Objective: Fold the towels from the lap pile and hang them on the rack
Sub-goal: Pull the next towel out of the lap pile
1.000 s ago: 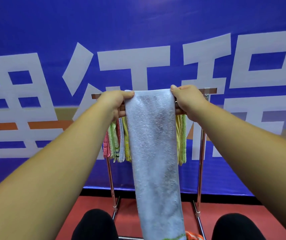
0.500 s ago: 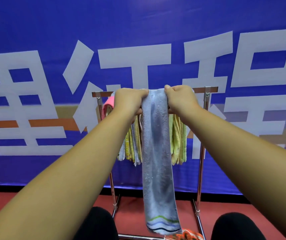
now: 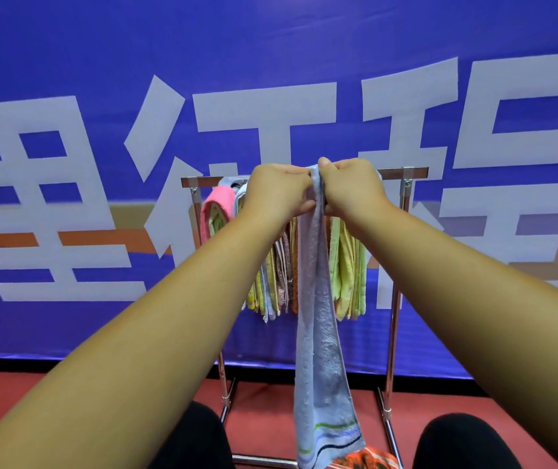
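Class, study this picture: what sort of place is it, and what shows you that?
Probably a staged indoor space, like an event hall: a blue banner with white characters fills the back, the floor is red, and a metal rack of towels stands before it.

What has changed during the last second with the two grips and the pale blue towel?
The left grip and the right grip slid toward each other along the top edge of the pale blue towel, bunching it from a wide sheet into a narrow strip. Neither let go. The hung towels stayed on the rack.
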Motion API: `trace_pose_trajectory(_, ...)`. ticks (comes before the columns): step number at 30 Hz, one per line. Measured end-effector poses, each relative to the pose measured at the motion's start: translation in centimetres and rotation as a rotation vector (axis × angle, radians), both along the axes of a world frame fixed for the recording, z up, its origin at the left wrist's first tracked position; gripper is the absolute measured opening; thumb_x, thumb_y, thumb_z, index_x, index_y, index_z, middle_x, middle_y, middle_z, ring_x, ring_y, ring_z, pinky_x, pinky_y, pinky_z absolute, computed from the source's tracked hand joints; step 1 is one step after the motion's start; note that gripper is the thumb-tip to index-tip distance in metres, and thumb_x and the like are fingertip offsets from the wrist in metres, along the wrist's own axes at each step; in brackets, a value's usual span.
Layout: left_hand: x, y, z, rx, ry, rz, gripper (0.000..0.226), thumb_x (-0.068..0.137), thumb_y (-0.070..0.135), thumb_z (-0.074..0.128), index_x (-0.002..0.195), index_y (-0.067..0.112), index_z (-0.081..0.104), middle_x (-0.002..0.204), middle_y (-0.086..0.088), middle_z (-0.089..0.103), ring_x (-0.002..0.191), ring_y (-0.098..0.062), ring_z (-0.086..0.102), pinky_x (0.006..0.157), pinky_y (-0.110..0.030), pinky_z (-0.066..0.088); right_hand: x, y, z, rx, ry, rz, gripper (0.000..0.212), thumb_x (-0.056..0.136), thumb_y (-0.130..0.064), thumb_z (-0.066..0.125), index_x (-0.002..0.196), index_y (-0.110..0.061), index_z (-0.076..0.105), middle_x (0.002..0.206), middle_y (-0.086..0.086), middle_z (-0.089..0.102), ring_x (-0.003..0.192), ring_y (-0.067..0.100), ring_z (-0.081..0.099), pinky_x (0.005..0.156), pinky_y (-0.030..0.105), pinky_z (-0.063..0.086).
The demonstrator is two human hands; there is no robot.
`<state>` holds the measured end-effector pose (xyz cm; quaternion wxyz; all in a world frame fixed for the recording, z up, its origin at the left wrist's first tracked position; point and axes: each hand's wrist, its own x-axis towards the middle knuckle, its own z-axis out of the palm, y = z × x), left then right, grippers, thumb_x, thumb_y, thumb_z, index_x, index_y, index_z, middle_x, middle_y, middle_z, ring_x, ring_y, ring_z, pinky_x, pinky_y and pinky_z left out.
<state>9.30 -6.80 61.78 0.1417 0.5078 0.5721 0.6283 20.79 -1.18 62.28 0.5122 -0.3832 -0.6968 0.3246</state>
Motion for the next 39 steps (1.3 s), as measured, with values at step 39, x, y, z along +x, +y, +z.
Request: trace_pose_trajectory(39,-2.5,-1.1,-7.2,-0.252,-0.289,-0.424,0.042,0.094,0.04,0.072,0.128,0.017,0.07,0.122,-0.001,0.079,0.111,-0.017,0.074,0.102,-0.04,0.057,3.2,1.1,0.7,-0.564,0.739,0.61,0.026,0.115,-0.01,0.041,0.119,0.005,0.062,0.106,0.016,0.079,0.09,0.023,0.08,0.073,0.038,0.067)
